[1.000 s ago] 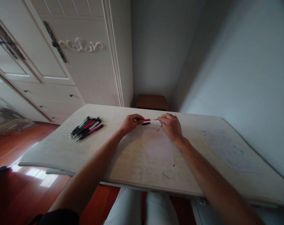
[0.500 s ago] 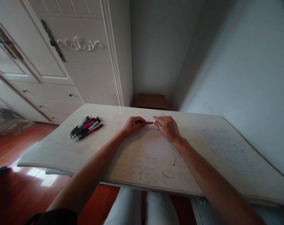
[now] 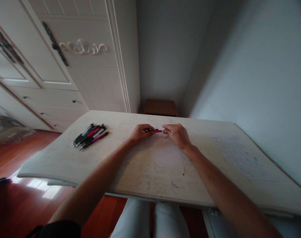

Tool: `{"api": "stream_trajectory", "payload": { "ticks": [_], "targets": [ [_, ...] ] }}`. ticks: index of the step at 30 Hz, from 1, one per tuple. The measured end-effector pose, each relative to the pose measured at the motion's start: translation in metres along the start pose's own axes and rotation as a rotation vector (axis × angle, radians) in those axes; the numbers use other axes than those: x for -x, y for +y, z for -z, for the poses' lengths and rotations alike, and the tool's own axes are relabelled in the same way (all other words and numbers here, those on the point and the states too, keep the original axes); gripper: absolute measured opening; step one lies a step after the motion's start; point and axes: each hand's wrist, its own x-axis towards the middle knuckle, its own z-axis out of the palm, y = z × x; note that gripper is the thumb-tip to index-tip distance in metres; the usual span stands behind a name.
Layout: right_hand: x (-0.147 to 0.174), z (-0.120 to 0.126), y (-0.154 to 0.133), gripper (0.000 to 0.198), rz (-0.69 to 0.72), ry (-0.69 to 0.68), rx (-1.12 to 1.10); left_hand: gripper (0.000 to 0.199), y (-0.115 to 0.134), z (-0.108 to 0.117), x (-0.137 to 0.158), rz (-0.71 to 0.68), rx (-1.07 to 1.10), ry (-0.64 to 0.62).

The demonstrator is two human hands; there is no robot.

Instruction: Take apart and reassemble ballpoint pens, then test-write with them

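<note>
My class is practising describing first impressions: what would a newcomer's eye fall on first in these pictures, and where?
Probably the red pen piece between the left hand and the right hand, near the far edge of the pale table. Next might come the pile of pens on the table's left, with pink, green and purple among the black. The white cabinet stands behind at the left.

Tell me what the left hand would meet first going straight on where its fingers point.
Past the red pen it holds, the left hand would probably meet the right hand first, though exact depth is unclear.
</note>
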Motion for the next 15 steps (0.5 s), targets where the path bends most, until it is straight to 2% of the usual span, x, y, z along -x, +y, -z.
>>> {"api": "stream_trajectory", "payload": {
  "ticks": [7, 15],
  "targets": [
    [-0.0003, -0.0020, 0.0043, 0.024, -0.044, -0.030, -0.092, 0.014, 0.0024, -0.0032, 0.0015, -0.052, -0.014, -0.029],
    [-0.0004, -0.0003, 0.0067, 0.019, 0.004, -0.048, -0.038, 0.015, 0.0045, -0.0030, 0.0019, -0.064, 0.011, -0.042]
  ]
}}
